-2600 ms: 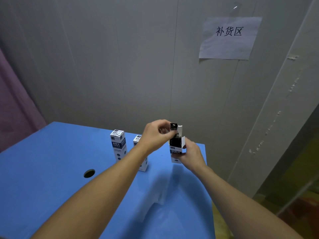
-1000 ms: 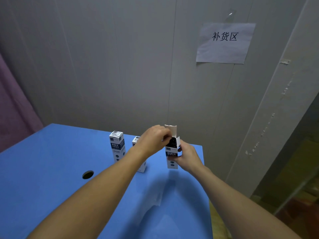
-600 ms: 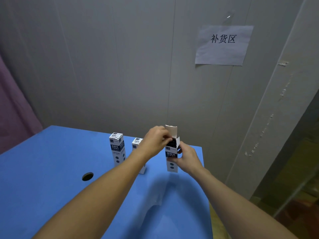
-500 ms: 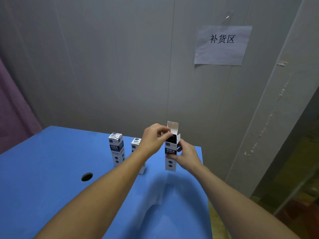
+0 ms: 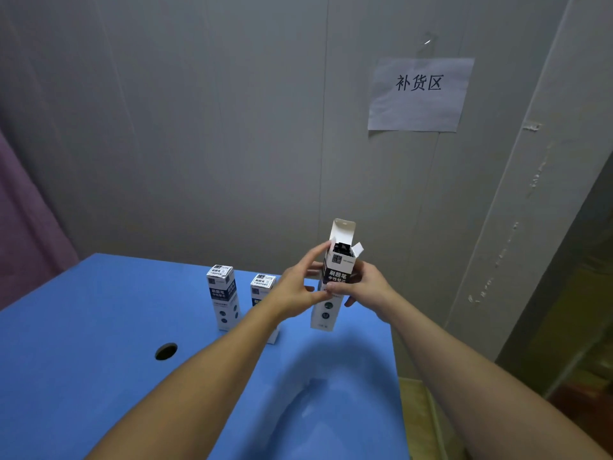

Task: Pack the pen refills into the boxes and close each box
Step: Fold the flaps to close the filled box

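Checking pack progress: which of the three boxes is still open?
The rightmost box, held by both hands: top flap up. The two left boxes are closed.

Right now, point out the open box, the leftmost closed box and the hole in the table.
open box (image 5: pixel 338 277): head view, on its dark front label.
leftmost closed box (image 5: pixel 223 293): head view, on its front face.
hole (image 5: pixel 166 351): head view, in its dark middle.

A bare stockroom or packing corner: grey panelled walls (image 5: pixel 199 127), a taped paper sign (image 5: pixel 419 94) reading "补货区" (restocking area), and a plain blue work table (image 5: pixel 83 360) bearing small retail boxes (image 5: pixel 223 295).
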A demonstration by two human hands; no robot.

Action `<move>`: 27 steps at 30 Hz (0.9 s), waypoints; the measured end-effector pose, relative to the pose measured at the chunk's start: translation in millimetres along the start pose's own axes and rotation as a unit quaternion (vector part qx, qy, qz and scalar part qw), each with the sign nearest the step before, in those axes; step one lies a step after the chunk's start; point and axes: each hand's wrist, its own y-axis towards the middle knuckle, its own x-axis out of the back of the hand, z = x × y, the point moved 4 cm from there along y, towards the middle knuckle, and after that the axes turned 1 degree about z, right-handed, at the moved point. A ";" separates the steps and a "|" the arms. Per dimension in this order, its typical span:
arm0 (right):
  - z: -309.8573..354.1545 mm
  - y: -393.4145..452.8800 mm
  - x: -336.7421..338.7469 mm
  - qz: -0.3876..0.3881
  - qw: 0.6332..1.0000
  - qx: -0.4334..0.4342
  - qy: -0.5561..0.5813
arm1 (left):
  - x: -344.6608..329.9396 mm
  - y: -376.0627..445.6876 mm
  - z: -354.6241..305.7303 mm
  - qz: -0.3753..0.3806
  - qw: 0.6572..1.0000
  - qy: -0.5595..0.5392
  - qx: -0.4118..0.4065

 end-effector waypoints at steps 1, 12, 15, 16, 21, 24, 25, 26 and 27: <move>0.8 -0.4 -0.1 0.006 1.000 -0.001 0.005 | -0.6 0.1 -0.7 -0.002 1.000 0.000 -0.003; -8.1 -5.0 15.1 0.090 0.959 -0.076 0.258 | 5.0 1.3 -7.7 0.023 0.999 -0.039 0.018; -8.1 -4.8 15.8 0.080 0.971 -0.100 0.202 | 3.1 0.8 -10.5 0.049 0.998 -0.038 0.026; -6.8 -4.3 15.2 0.079 0.974 -0.102 0.184 | 2.5 0.5 -11.4 0.052 0.998 -0.036 0.026; -1.4 -4.1 16.5 0.043 0.974 -0.096 0.202 | 2.1 -0.3 -13.8 0.062 0.997 -0.021 0.028; 1.2 -2.9 18.8 0.026 0.972 -0.091 0.216 | 0.0 -0.6 -14.2 0.075 0.996 -0.007 0.036; 1.7 -1.7 19.3 0.020 0.972 -0.087 0.218 | -0.7 -0.5 -14.6 0.074 0.996 -0.007 0.038; 2.7 -0.3 20.1 0.011 0.971 -0.081 0.225 | -1.3 -0.1 -14.8 0.073 0.997 -0.008 0.038; 3.5 1.2 21.3 0.001 0.969 -0.071 0.236 | -1.8 0.1 -14.9 0.071 0.997 -0.010 0.040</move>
